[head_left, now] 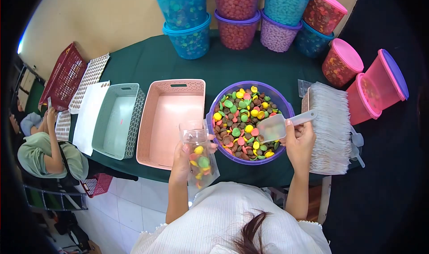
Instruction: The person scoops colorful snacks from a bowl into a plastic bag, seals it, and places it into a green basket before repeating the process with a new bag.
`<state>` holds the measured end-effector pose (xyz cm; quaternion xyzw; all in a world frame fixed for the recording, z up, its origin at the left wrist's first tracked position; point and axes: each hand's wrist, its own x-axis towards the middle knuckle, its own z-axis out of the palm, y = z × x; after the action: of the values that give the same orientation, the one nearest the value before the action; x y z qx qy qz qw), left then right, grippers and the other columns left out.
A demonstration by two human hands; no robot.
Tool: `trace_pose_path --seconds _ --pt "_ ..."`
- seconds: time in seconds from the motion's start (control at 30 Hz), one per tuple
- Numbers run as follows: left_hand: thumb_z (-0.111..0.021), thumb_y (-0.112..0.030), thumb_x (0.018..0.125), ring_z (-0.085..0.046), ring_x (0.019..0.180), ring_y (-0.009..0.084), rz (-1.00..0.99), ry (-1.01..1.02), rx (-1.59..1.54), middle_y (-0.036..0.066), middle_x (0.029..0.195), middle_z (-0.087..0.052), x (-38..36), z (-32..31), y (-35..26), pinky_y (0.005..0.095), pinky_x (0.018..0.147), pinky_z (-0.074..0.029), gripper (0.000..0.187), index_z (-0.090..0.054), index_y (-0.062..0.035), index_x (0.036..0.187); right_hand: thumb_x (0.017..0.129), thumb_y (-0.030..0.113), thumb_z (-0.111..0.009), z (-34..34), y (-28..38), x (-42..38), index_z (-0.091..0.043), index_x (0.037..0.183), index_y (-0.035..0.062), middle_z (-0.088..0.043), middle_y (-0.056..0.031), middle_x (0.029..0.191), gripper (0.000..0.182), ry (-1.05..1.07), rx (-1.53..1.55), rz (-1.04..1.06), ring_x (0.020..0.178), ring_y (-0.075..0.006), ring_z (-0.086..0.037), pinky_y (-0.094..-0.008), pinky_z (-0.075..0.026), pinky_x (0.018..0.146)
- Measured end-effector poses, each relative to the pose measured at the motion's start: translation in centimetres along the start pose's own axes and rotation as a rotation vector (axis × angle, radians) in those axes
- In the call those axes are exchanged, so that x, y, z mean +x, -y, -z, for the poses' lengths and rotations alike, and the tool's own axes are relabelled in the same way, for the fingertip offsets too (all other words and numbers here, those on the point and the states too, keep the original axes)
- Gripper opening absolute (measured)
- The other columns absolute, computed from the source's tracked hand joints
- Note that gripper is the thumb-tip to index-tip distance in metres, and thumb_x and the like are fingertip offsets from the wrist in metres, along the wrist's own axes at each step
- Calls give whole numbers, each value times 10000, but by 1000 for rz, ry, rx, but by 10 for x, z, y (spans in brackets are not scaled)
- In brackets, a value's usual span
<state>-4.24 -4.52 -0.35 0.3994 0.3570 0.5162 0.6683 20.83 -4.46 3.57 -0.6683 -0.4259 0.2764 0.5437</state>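
Observation:
My left hand (181, 162) is closed around a clear plastic pouch (203, 167), its top standing open. Yellow, green, red and brown round candies show inside the pouch. In my right hand (299, 140) is a translucent white scoop (273, 128), gripped by its handle. The scoop's bowl is over the right side of a purple tub (289, 109), and I cannot make out whether candy lies in it. Colourful button-shaped candies (241, 115) fill much of the tub. The pouch is left of the tub, near its rim.
Left of the tub stand a pink basket (142, 133) and a grey-green basket (99, 133). A thick stack of clear pouches (330, 129) lies on the right, with spare scoops (357, 142) beside it. Lidded candy tubs (187, 39) line the back. Another person (49, 151) works at far left.

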Motion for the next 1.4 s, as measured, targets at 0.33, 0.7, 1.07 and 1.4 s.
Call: trace_pose_path --seconds 0.33,0.7,1.07,1.4 --pt "-566 -614 677 -581 854 218 -30 11 -99 164 998 -549 2 -7 -2 333 738 -491 809 -385 6 1164 836 93 -511 -20 -9 9 -430 911 -51 -580 -140 733 181 148 92 -5 511 -130 -576 -216 -464 395" --pt "-760 -256 538 -355 1105 236 -174 155 340 113 1147 -353 4 -5 -5 347 916 -304 889 -288 -31 1257 829 86 -502 -39 -6 12 -364 1002 -41 -565 -163 806 255 287 174 -96 508 -134 -573 -223 -467 405" --pt "-727 -233 540 -352 1068 317 -322 73 1058 179 1102 -357 11 -26 -17 420 895 -320 825 -307 -17 1217 839 106 -508 -14 26 25 -402 888 -13 -550 -101 724 167 138 241 -42 453 -75 -507 -183 -412 381" --pt "-718 -282 552 -360 1036 333 -340 47 1092 199 1110 -354 15 -48 -17 426 885 -303 812 -312 -11 1200 825 73 -521 -21 53 7 -403 934 -14 -568 -96 737 183 286 272 166 499 -73 -525 -187 -410 407"
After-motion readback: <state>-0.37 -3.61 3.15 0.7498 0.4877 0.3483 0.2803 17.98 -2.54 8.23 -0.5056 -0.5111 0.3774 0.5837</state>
